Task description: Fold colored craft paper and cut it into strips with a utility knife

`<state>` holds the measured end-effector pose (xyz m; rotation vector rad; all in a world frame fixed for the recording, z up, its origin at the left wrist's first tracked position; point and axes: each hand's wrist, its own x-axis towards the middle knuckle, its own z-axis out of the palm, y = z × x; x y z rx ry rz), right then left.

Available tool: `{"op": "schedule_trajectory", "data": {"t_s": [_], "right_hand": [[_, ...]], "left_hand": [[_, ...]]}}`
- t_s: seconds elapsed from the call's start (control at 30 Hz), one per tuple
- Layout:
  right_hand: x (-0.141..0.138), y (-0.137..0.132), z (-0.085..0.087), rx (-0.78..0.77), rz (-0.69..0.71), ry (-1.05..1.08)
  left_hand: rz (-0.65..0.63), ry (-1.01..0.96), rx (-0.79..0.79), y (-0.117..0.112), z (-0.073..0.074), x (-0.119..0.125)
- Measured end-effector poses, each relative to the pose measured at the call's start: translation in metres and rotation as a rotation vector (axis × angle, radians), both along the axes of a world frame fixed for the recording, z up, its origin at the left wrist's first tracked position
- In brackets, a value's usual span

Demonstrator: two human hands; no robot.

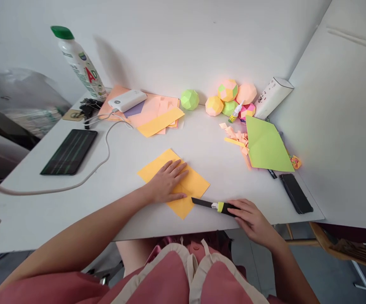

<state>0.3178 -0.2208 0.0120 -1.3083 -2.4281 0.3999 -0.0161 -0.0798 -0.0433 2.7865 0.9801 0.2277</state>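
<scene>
An orange-yellow sheet of paper (195,179) lies on the white table with creases across it. My left hand (167,181) rests flat on the sheet, fingers stretched and slightly apart. In my right hand (252,218) is a utility knife (222,207) with a black and lime-yellow handle. Its dark blade points left, and the tip reaches the paper's lower right edge, close to my left thumb. Whether the blade cuts into the paper, I cannot tell.
Behind lie stacked papers (157,125) under a white power bank (128,100). Several folded paper balls (228,90), paper strips (238,136) and a green sheet (267,145) are at back right. A tablet (69,152), cable (107,147) and bottle (80,63) stand left; a phone (295,193) lies right.
</scene>
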Motion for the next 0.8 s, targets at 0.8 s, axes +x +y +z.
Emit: {"op": "schedule_trajectory", "data": {"t_s": [0.8], "right_hand": [[-0.005, -0.037, 0.013, 0.007, -0.054, -0.150]], "left_hand": [[0.005, 0.021, -0.013, 0.000, -0.002, -0.001]]}}
